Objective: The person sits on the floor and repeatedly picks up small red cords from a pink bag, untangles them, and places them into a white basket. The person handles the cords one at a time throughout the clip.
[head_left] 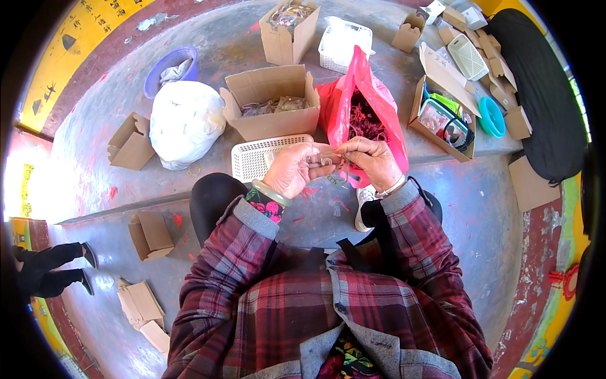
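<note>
My left hand (293,169) is turned partly palm up, its fingers curled about a small, thin, wire-like piece (326,162). Close beside it, the fingertips of my right hand (377,164) pinch together where the two hands meet; what they grip is too small to name. Thin pale strands hang just below the fingers. Behind my right hand stands an open red plastic bag (394,129) holding many dark red, stringy pieces. A white perforated plastic basket (246,161) lies by my left hand, partly covered by it.
An open cardboard box (271,124) with clear plastic packets stands beyond the basket. Left of it are a stuffed white bag (186,123) and a purple basin (151,79). At right, another box (435,136) holds assorted items near a turquoise basin (492,118). A person's legs (57,268) show far left.
</note>
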`<action>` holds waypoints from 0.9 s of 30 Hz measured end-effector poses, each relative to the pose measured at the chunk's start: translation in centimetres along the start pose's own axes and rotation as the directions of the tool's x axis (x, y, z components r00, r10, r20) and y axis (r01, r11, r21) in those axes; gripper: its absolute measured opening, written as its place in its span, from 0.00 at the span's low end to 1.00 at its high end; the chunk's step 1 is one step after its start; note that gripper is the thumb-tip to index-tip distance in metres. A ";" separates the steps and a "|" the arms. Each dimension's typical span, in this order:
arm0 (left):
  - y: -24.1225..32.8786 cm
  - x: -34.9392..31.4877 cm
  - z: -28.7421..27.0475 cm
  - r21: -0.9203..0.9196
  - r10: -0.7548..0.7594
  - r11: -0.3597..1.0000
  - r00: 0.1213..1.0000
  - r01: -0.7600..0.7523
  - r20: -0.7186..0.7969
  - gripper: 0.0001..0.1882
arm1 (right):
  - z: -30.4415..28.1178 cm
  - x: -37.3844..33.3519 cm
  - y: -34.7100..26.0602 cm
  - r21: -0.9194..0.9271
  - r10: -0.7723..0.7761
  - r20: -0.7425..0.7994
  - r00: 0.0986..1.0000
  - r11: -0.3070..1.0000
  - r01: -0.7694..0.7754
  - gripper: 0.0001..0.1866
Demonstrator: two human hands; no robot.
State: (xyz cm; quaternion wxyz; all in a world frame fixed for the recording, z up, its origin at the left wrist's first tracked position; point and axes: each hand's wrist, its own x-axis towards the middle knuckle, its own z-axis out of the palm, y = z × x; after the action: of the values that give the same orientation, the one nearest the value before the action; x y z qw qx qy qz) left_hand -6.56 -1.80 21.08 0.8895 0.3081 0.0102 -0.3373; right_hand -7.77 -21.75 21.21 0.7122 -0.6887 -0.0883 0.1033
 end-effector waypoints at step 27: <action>-1.9 0.3 1.0 0.494 0.336 0.817 0.942 -0.297 0.011 0.09 | 0.2 0.7 0.6 0.089 0.078 -0.088 0.993 0.994 -0.070 0.06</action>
State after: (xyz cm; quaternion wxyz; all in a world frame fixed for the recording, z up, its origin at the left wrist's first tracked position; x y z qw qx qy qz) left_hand -7.67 -3.68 20.83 0.8251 0.5326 -0.0927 -0.1642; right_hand -7.17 -21.33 20.61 0.7399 -0.6645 -0.0256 0.1020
